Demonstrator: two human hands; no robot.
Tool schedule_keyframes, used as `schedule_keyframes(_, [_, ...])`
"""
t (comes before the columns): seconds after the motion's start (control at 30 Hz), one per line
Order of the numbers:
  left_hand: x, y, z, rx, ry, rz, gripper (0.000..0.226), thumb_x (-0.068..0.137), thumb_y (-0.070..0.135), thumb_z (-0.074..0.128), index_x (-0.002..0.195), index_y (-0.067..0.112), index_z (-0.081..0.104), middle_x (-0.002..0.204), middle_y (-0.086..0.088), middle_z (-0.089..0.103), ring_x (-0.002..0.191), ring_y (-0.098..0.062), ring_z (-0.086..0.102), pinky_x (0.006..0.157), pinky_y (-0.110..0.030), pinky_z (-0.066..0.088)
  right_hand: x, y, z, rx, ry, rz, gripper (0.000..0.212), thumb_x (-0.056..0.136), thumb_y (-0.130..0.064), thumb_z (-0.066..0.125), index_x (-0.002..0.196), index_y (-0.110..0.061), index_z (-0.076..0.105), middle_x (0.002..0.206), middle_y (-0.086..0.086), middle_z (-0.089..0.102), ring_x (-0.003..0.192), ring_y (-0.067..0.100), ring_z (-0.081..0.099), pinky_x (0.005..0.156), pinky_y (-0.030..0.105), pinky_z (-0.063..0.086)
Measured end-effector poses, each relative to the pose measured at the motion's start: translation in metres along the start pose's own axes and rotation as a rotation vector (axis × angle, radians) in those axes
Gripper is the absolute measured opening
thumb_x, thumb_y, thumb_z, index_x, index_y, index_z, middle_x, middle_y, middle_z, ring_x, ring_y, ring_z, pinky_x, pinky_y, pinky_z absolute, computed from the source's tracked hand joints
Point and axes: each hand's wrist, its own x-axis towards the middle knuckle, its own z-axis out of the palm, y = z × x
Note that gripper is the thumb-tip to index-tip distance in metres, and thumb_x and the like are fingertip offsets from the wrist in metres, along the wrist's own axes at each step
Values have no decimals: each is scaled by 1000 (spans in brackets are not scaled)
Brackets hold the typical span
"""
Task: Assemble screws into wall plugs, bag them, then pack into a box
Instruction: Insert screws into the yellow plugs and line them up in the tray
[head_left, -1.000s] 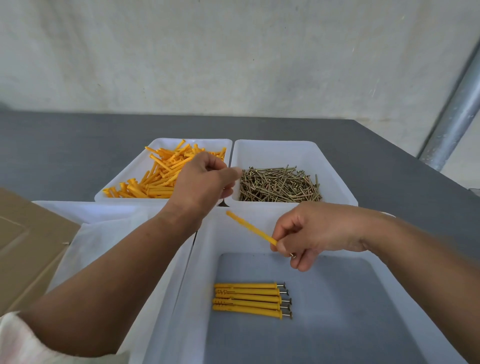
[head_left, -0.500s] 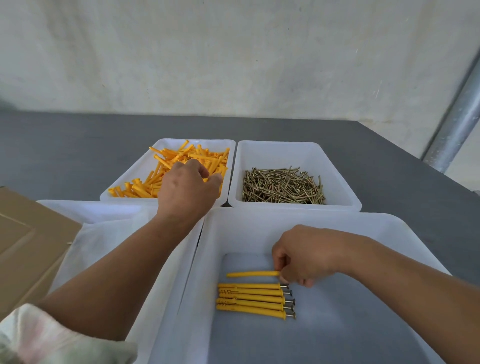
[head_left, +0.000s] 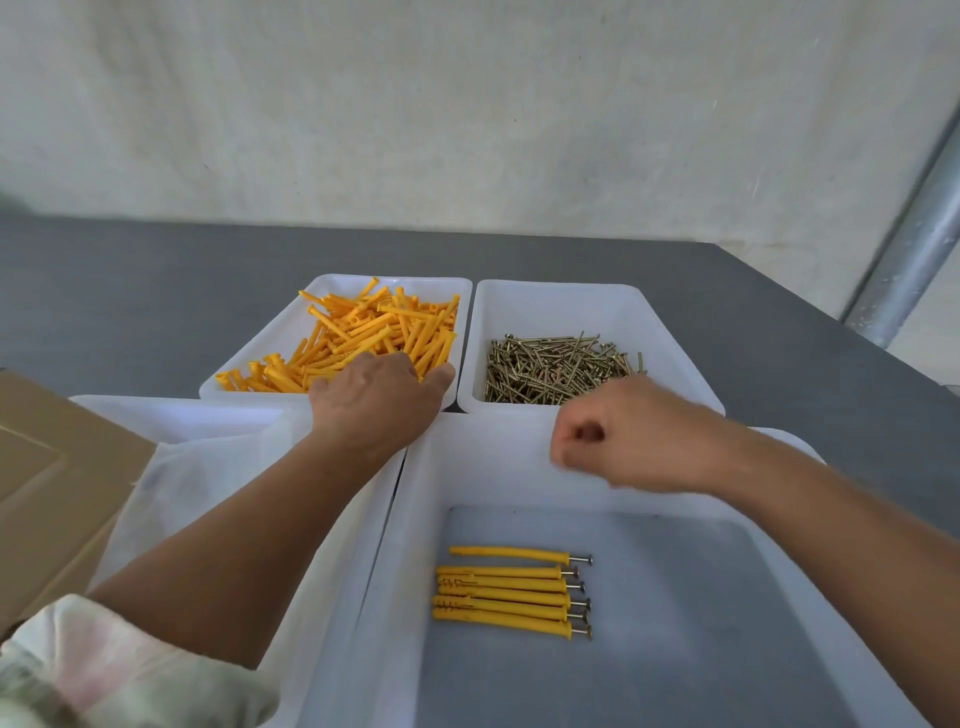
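Reaching L hand (head_left: 374, 400) into plugs (head_left: 363, 332)

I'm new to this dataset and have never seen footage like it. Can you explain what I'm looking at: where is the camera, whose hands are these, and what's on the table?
There is no machine here. A person works with bare hands, and the single camera sits on their head, looking forward and down. On the grey table stand white trays: one of loose orange wall plugs, one of screws, and a nearer tray holding six assembled plugs with screws already in them. A cardboard box sits at the left edge. The left hand reaches into the loose plugs; its fingertips are hidden, so I cannot tell if it holds one. The right hand, blurred, hovers just short of the screws, fingers curled, nothing visible in it.
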Motion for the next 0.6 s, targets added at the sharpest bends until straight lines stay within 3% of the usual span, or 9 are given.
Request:
schedule_keyframes(0.1, [2,-1,2,56,-5,17,56,90,67,30,87,22,62,98,-4,59,94,-25,54,96,-53,43,7,15,-12,-53,442,52,18,91,-33,55,76,-27,64,75,-14,59,69,5,53,55,15,34])
schedule_keyframes(0.17, [2,-2,4,103,-20,21,58,90,69,27,87,22,62,103,-7,59,99,-28,55,96,-52,42,11,29,-12,-177,523,147,20,96,-41,47,86,-31,62,89,-7,55,79,14,51,58,24,33])
schedule_keyframes(0.23, [3,-2,6,146,-33,26,60,89,71,25,80,22,59,104,-9,60,102,-30,55,97,-52,42,13,41,-8,-262,440,251,31,98,-49,36,100,-33,62,95,-1,55,88,21,50,67,29,32])
schedule_keyframes(0.3, [4,-2,7,166,-38,32,61,89,71,23,76,22,56,104,-10,60,101,-31,55,97,-51,41,14,48,-3,-334,341,305,42,99,-53,25,105,-34,62,88,0,54,89,25,46,70,32,32])
schedule_keyframes(0.47, [6,-4,9,175,-36,43,69,88,72,21,82,16,61,105,-9,59,103,-30,55,99,-52,39,19,47,6,-326,203,295,57,101,-54,14,66,-21,46,67,-2,49,78,21,48,65,33,35])
schedule_keyframes(0.6, [8,-5,11,172,-15,50,70,87,73,22,81,14,59,101,-7,59,99,-28,55,97,-50,40,21,46,8,-272,156,298,56,103,-51,14,64,-20,40,67,1,49,67,13,46,66,33,38])
